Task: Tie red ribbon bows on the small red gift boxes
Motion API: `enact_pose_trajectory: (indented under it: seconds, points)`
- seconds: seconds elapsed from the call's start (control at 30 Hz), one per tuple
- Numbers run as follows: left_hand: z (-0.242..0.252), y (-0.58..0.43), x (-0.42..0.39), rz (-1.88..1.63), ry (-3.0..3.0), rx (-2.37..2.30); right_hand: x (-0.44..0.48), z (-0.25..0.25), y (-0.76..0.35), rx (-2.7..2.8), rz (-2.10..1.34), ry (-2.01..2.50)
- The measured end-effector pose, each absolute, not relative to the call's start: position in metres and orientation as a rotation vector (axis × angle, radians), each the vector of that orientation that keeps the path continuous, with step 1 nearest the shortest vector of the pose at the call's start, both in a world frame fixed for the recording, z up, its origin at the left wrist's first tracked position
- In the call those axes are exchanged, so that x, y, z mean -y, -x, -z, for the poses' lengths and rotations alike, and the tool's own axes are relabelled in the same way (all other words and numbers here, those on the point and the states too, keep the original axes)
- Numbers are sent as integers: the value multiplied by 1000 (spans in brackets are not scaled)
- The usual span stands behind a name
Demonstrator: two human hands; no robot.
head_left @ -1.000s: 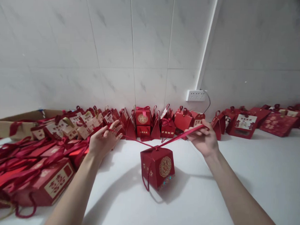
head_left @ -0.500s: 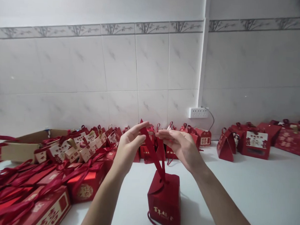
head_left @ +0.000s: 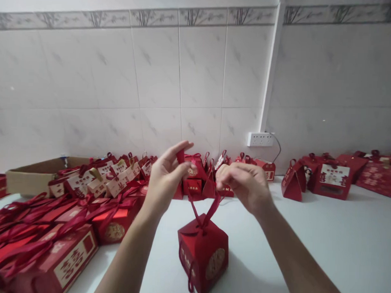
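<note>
A dark red gift box [head_left: 202,245] with gold print stands on the white table, one corner towards me. Its red ribbon [head_left: 213,208] rises from the top in a V, one strand leading up to each hand. My left hand [head_left: 167,177] is closed on one strand, thumb near the fingers, and a bit of ribbon shows at its upper fingers. Curled fingers of my right hand [head_left: 247,184] grip the other strand. Both hands are above the box, apart from each other. A thin cord loop [head_left: 190,276] hangs at the box's lower left side.
Several larger red boxes with ribbons [head_left: 66,253] crowd the left. Behind them stands an open cardboard box [head_left: 27,182] beside small red and white boxes. More red gift boxes [head_left: 330,181] line the back right. A white power strip [head_left: 260,139] is on the tiled wall.
The gift box has turned so a corner and its round gold emblem show. My right hand's fingers have curled in, and the ribbon strands have spread apart. The view has tilted down slightly.
</note>
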State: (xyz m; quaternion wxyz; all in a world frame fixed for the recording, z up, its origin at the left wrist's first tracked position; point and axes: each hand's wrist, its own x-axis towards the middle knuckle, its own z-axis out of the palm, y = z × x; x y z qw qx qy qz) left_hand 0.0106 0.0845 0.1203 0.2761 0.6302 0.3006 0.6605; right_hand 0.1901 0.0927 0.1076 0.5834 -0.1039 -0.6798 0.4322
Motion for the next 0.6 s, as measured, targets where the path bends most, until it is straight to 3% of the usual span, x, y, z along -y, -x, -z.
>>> enact_pose_trajectory:
  seconds: [0.13,0.2,0.27,0.43,0.5,0.6]
  points:
    - [-124,-6,-76,-2186,-1799,-1165,-85,-122,-215,1592,-1039,475]
    - [-126,-6,-70,-2193,-1933,-1274,-87,-125,-220,1637,-952,641]
    - [-127,-8,-66,-1886,-2173,-1382,-92,-122,-217,1847,-899,794]
    - [-114,-13,-68,-378,-2519,-1541,-105,-100,-193,2575,-728,1093]
    - [-104,-16,-72,-77,-2503,-1578,-109,-93,-183,2737,-641,1100]
    - [-92,-22,-78,16,-2480,-1604,-114,-84,-175,2872,-567,1111]
